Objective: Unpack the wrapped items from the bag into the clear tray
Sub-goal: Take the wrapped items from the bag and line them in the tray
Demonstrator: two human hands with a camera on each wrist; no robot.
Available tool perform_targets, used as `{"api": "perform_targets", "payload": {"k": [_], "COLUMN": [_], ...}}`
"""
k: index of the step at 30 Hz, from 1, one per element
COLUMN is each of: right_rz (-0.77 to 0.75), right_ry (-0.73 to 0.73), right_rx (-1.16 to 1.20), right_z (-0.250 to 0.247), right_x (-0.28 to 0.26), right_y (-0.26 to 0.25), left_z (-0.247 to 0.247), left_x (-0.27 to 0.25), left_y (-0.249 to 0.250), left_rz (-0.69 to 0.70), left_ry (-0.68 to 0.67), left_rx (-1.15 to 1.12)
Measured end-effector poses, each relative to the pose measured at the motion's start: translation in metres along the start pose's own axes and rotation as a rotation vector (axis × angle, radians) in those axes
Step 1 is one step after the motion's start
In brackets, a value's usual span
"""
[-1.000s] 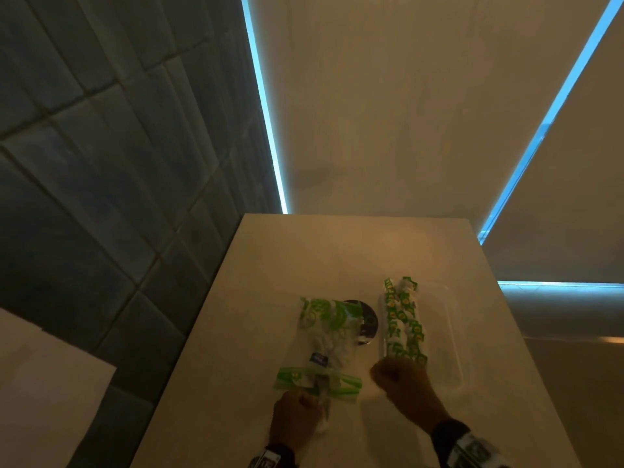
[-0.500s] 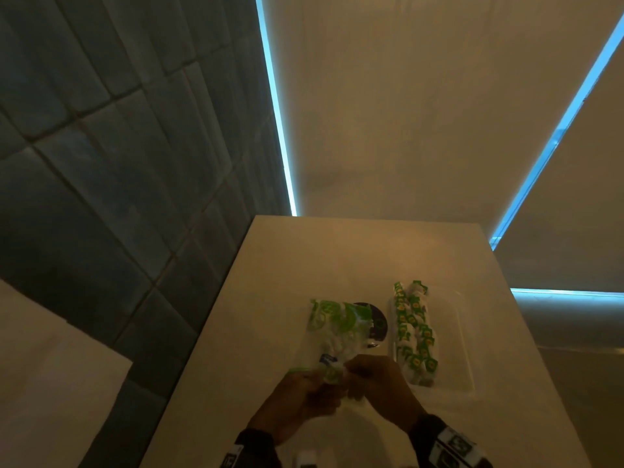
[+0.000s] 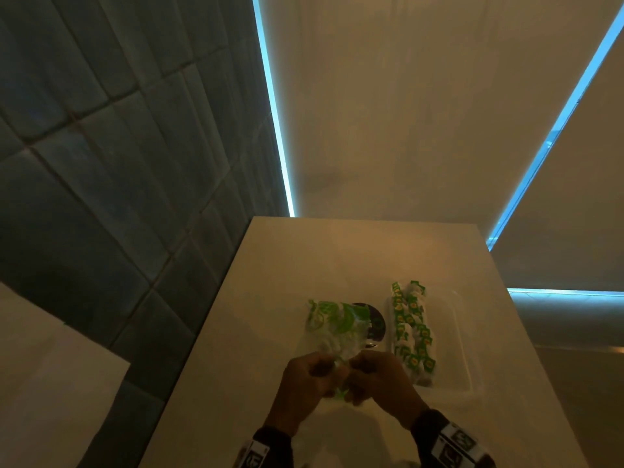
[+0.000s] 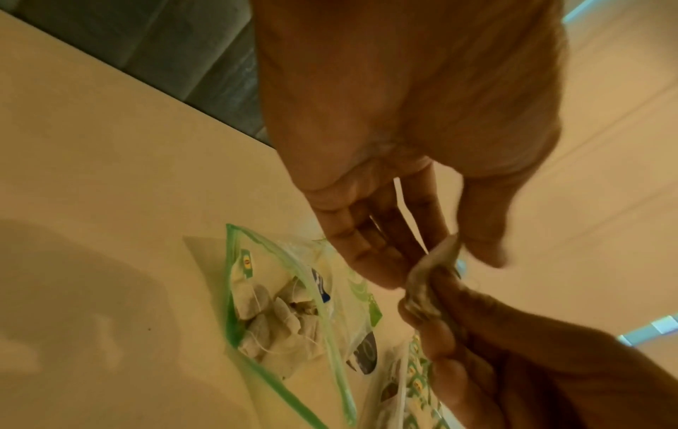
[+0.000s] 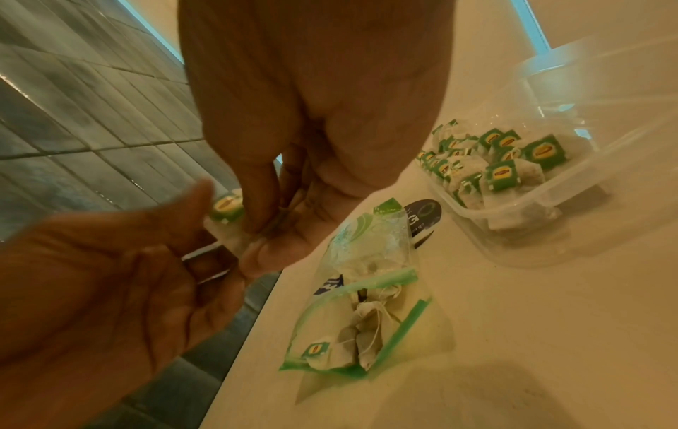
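Note:
A clear zip bag (image 3: 332,324) with green print lies open on the counter, several tea bags (image 5: 363,333) still inside it. Both hands meet just above its near end. My left hand (image 3: 314,376) and right hand (image 3: 374,376) each pinch the same wrapped tea bag (image 4: 434,262), whose green tag (image 5: 227,207) shows in the right wrist view. To the right stands the clear tray (image 3: 462,339), where several green-tagged tea bags (image 3: 410,329) lie in rows along its left side.
A dark round disc (image 3: 373,324) lies on the counter (image 3: 337,258) between bag and tray, partly under the bag. A grey tiled wall (image 3: 118,163) runs along the counter's left edge. Bare counter extends beyond the bag and tray.
My right hand has come left from the tray's near end and my left hand has let go of the bag's zip edge. Both now hold one tea bag over the bag's mouth.

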State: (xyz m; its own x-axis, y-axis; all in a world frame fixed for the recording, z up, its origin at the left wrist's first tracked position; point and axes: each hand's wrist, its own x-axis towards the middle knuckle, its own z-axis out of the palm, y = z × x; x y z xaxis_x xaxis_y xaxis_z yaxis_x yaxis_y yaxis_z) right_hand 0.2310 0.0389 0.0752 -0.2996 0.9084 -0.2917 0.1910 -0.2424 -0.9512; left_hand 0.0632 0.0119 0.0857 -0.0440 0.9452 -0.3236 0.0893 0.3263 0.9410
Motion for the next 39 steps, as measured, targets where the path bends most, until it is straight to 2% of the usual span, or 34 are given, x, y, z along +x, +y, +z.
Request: {"api": "perform_targets", "payload": {"k": [4,8,11,14,17,19,21,24,27,31,35,39], "right_rz": [-0.02,-0.056,-0.07,-0.017,0.02,0.022,0.033,0.03,0.03,0.037,0.066,0.119], "right_ry": [-0.08,-0.071,0.024,0.159,0.247,0.263,0.273,0.263,0.268,0.261,0.263,0.276], "right_rx": [-0.029,-0.052,0.002,0.077,0.098,0.071,0.059,0.033,0.033,0.019,0.07,0.223], "right_z": [-0.005,-0.011,-0.013,-0.021,-0.034,-0.041,-0.045,-0.048,-0.05,-0.052,-0.056,-0.055], "right_x": [0.004,0.007,0.008,0.011,0.011,0.009,0.009,0.007,0.005,0.004,0.003,0.001], "right_y": [0.001,-0.005,-0.006,-0.005,-0.004,-0.002,0.001,0.005,0.008,0.009,0.012,0.014], "left_z": [0.0,-0.001,0.003,-0.006,-0.016,-0.014,-0.004,0.01,0.019,0.021,0.017,0.011], "left_x": [0.008,0.015,0.021,0.027,0.03,0.031,0.031,0.033,0.044,0.05,0.046,0.032], "left_y": [-0.003,0.006,0.013,0.004,-0.025,-0.054,-0.078,-0.09,-0.089,-0.083,-0.078,-0.064], "left_rz": [0.077,0.163,0.221,0.17,0.126,0.154,0.135,0.084,0.076,0.041,0.006,-0.014], "left_ry": [0.122,0.066,0.029,-0.022,-0.022,-0.07,-0.052,-0.097,-0.082,-0.001,-0.036,-0.041], "left_rx": [0.165,0.265,0.343,0.432,0.671,0.847,0.911,1.03,1.177,1.129,0.982,0.825]}}
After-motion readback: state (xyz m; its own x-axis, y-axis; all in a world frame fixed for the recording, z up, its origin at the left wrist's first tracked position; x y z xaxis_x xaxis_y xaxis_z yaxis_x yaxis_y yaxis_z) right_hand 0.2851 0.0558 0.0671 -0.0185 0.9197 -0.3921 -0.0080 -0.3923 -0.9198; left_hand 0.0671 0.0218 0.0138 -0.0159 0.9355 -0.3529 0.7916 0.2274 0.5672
